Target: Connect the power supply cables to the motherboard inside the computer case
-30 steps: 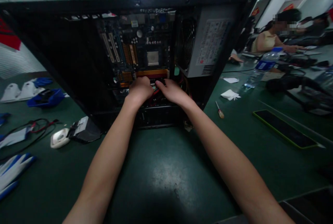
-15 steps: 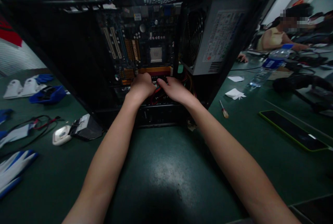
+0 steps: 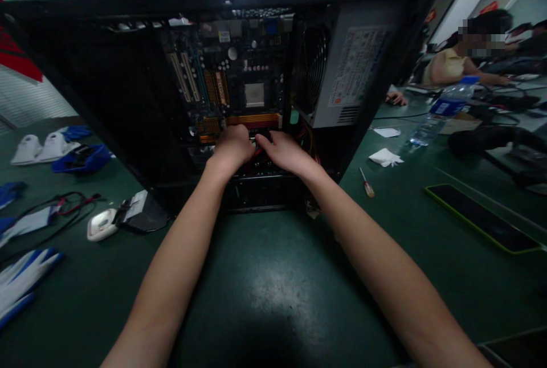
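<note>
left hand (image 3: 234,144) and right hand (image 3: 285,150) deep inside an open computer case (image 3: 192,2)

the computer case stands upright on the green table (image 3: 273,265), straight ahead of the person, its open side facing the camera. both hands are near its bottom edge, thumb sides turned toward each other with a narrow gap between. red wires (image 3: 258,152) show in that gap. the fingers of both hands bend inward and their tips are hidden, so i cannot tell whether they grasp the wires or only touch something there.

just above the hands run the orange slots (image 3: 258,119) of the circuit board (image 3: 237,69), with a square metal chip (image 3: 254,95) higher up. to the right, in the case's upper corner, sits a grey metal box (image 3: 359,66) with a printed label and a fan (image 3: 315,63) on its side.

on the table right of the case lie a screwdriver (image 3: 367,183), a crumpled tissue (image 3: 386,157) and a water bottle (image 3: 447,109), which stands upright. to the left are a glove (image 3: 25,279), a blue tray (image 3: 88,162) and a white, rounded object (image 3: 101,224).
</note>
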Demonstrator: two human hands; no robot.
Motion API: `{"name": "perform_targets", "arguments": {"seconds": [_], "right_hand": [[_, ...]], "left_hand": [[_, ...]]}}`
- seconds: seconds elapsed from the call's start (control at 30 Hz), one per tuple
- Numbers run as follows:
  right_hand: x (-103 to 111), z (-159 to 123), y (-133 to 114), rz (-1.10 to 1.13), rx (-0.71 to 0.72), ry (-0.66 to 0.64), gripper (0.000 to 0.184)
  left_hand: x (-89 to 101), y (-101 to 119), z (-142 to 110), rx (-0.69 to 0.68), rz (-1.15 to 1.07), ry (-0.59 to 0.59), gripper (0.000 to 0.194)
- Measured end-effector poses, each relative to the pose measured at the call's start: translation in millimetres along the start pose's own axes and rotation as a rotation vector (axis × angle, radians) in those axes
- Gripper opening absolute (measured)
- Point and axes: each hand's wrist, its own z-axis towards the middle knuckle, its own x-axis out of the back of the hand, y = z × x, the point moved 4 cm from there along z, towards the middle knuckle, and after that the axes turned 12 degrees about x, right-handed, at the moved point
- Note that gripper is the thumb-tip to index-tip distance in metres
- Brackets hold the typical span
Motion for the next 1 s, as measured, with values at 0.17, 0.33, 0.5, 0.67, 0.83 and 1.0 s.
{"name": "perform_targets", "arguments": {"seconds": [0.17, 0.33, 0.5, 0.67, 0.83, 1.0], "right_hand": [[2, 0, 0, 0.009, 0.000, 0.009, 0.036], [0, 0, 1, 0.032, 0.022, 0.009, 0.036], [-2, 1, 1, -0.017, 0.021, -0.008, 0.037], [1, 0, -1, -0.023, 0.007, 0.005, 0.035], [0, 0, -1, -0.020, 0.005, -0.004, 0.036], [-1, 0, 1, -0.027, -0.018, 0.002, 0.035]], "left_hand": [[0.2, -3, 4, 0.005, -0.029, -0.019, 0.028], [0.8, -11, 11, 0.007, -0.093, -0.113, 0.023], [0.9, -1, 1, 0.016, -0.005, 0.007, 0.032], [-2.2, 2, 3, 0.020, -0.019, 0.018, 0.035], [-1.9, 4, 4, 0.039, -0.077, 0.027, 0.041], [-3.4, 2, 4, 0.044, -0.098, 0.002, 0.042]]}}
